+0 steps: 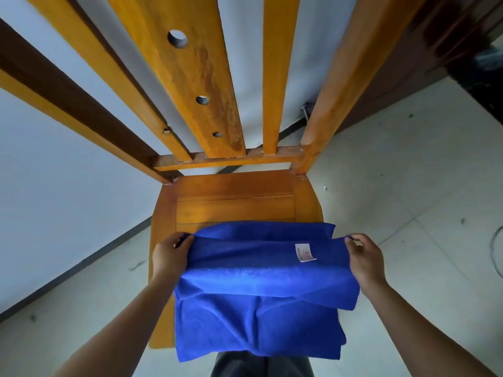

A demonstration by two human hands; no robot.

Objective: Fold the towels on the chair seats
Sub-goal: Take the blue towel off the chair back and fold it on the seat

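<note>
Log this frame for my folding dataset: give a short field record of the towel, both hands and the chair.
towel: blue, in layers, lower part hanging over the seat's front edge
left hand: pinches the top layer's left corner
right hand: pinches the top layer's right corner
label: white, facing up, near the right hand
chair seat: wooden, rear part uncovered
</note>
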